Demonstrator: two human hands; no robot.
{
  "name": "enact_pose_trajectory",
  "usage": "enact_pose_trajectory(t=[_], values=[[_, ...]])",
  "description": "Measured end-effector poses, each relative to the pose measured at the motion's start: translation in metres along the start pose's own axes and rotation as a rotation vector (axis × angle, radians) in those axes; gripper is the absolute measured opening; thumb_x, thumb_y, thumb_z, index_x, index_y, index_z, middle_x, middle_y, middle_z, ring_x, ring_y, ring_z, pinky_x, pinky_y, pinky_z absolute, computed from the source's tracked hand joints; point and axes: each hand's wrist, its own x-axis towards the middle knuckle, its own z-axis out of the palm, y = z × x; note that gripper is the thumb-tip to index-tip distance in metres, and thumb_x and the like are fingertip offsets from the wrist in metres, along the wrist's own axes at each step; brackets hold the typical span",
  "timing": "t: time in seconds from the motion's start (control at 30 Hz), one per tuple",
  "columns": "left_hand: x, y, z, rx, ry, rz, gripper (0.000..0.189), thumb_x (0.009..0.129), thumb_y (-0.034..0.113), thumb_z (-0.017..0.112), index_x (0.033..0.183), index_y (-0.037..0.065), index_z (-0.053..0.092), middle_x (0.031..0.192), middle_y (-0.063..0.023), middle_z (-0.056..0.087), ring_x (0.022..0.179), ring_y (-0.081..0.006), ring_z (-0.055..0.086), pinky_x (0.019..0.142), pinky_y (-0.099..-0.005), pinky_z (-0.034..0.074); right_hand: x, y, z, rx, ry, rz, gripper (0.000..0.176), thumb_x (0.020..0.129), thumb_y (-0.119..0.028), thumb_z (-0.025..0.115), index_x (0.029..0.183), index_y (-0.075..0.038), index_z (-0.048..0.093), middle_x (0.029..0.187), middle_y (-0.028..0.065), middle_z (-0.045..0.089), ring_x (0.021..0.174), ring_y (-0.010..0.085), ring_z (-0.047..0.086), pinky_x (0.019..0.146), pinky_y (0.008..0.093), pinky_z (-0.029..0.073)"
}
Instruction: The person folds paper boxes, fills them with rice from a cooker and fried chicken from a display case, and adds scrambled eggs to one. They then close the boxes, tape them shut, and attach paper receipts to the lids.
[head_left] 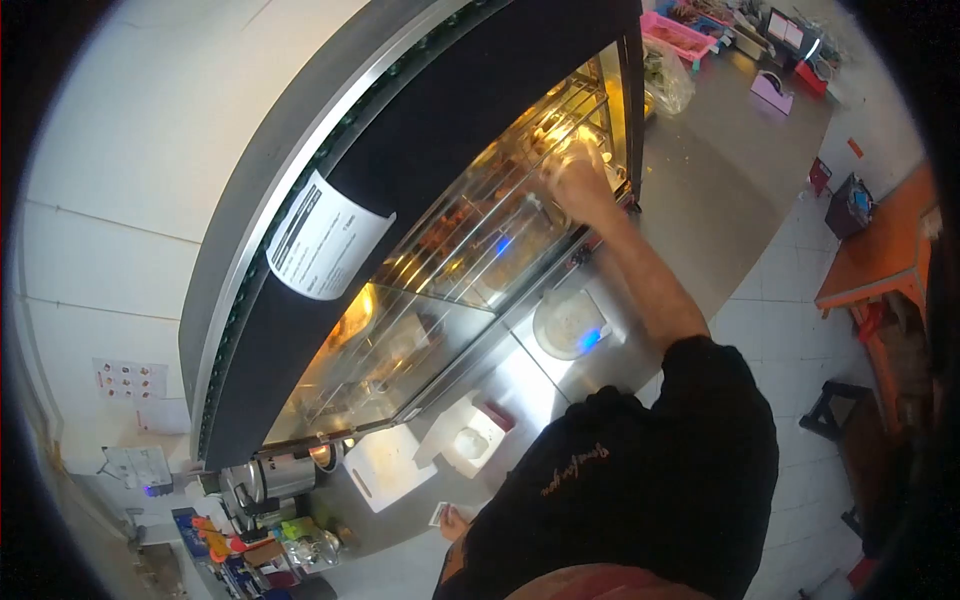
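My right hand (578, 182) reaches through the front of a lit glass display cabinet (478, 318), near the far end of its wire racks. Its fingers are blurred in the yellow glare, and I cannot tell whether they hold anything. Browned food (440, 236) shows behind the racks. Low beside my body, my left hand (455, 522) pinches a small white card (438, 513). On the metal counter between the arms stand a round clear tub (565, 325) and an open white box (468, 442) with a pale round thing inside. A white cutting board (385, 466) lies beside the box.
A printed sheet (328, 238) hangs on the cabinet's dark top. Past its far end are a pink basket (680, 38), a plastic bag (668, 80) and a purple tape dispenser (772, 92). A steel pot (285, 478) stands at the near end. An orange table (875, 262) stands at right.
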Motion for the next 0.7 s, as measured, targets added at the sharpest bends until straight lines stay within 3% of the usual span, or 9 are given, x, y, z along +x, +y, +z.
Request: enact_pose_trajectory(t=[0.07,0.1,0.23,0.33,0.43,0.53,0.57,0.67,0.7], values=[[-0.004,-0.014,0.001,0.244,-0.058,0.002,0.034,0.088,0.024,0.066,0.112,-0.001,0.069,0.113,-0.0201,0.068,0.110,-0.0311,0.062,0.097,-0.0392,0.045,-0.012,0.003,0.013,0.023,-0.136,0.036,0.030,0.091,-0.025,0.051,0.082,-0.001,0.067,0.074,0.0204,0.063,0.081,0.0380,0.062,0.114,0.0580,0.015],[0.008,-0.051,0.015,-0.001,-0.058,0.097,0.036,0.088,0.028,0.068,0.112,0.001,0.070,0.112,-0.0202,0.068,0.110,-0.0325,0.062,0.098,-0.0395,0.045,-0.015,0.007,0.017,0.032,-0.205,0.053,0.029,0.091,-0.024,0.052,0.081,-0.001,0.066,0.071,0.0210,0.062,0.078,0.0386,0.062,0.114,0.0572,0.015],[0.011,-0.001,0.004,0.260,-0.158,0.250,0.032,0.087,0.022,0.067,0.110,-0.001,0.070,0.111,-0.0219,0.068,0.108,-0.0331,0.063,0.098,-0.0389,0.045,0.004,0.004,-0.007,0.109,-0.346,0.013,0.034,0.085,-0.030,0.059,0.072,0.000,0.066,0.074,0.0223,0.062,0.079,0.0384,0.062,0.112,0.0543,0.021],[0.021,0.019,0.007,0.026,-0.095,0.060,0.030,0.087,0.018,0.065,0.108,-0.002,0.070,0.108,-0.0225,0.069,0.105,-0.0333,0.064,0.096,-0.0386,0.046,0.020,0.016,-0.022,0.222,-0.170,0.385,0.038,0.084,-0.035,0.062,0.074,0.001,0.069,0.078,0.0220,0.065,0.085,0.0359,0.063,0.109,0.0512,0.028],[-0.002,0.059,0.001,0.137,-0.082,0.170,0.028,0.087,0.016,0.065,0.107,-0.003,0.070,0.107,-0.0226,0.069,0.103,-0.0332,0.064,0.095,-0.0393,0.047,0.030,0.035,-0.019,-0.085,-0.041,0.125,0.049,0.085,-0.048,0.063,0.089,0.000,0.073,0.088,0.0224,0.069,0.094,0.0323,0.065,0.108,0.0483,0.029],[0.016,-0.008,0.009,-0.029,-0.077,0.047,0.028,0.086,0.016,0.066,0.108,-0.002,0.070,0.107,-0.0227,0.069,0.104,-0.0332,0.064,0.095,-0.0397,0.047,0.032,0.038,-0.019,-0.336,-0.010,0.204,0.056,0.088,-0.054,0.057,0.089,-0.001,0.074,0.099,0.0217,0.069,0.111,0.0307,0.059,0.109,0.0474,0.028],[0.008,-0.008,0.008,0.032,-0.072,0.085,0.027,0.086,0.016,0.066,0.108,-0.001,0.070,0.107,-0.0227,0.069,0.104,-0.0331,0.064,0.095,-0.0395,0.047,0.037,0.030,-0.029,-0.424,-0.338,0.217,0.061,0.090,-0.058,0.052,0.093,-0.002,0.074,0.110,0.0189,0.068,0.122,0.0314,0.052,0.110,0.0471,0.029],[-0.007,-0.005,0.014,0.136,-0.058,0.158,0.027,0.086,0.017,0.067,0.107,0.001,0.071,0.107,-0.0227,0.069,0.105,-0.0331,0.064,0.095,-0.0390,0.047,0.036,0.031,-0.012,-0.320,-0.322,0.193,0.065,0.090,-0.061,0.049,0.098,-0.002,0.074,0.112,0.0165,0.068,0.125,0.0321,0.049,0.110,0.0469,0.030],[-0.009,-0.011,0.014,0.131,-0.060,0.146,0.027,0.086,0.017,0.067,0.108,0.002,0.071,0.108,-0.0228,0.069,0.105,-0.0333,0.064,0.095,-0.0389,0.047,0.036,0.036,-0.002,-0.371,-0.326,0.228,0.058,0.088,-0.056,0.053,0.102,-0.003,0.073,0.109,0.0146,0.070,0.123,0.0310,0.050,0.108,0.0462,0.032]])
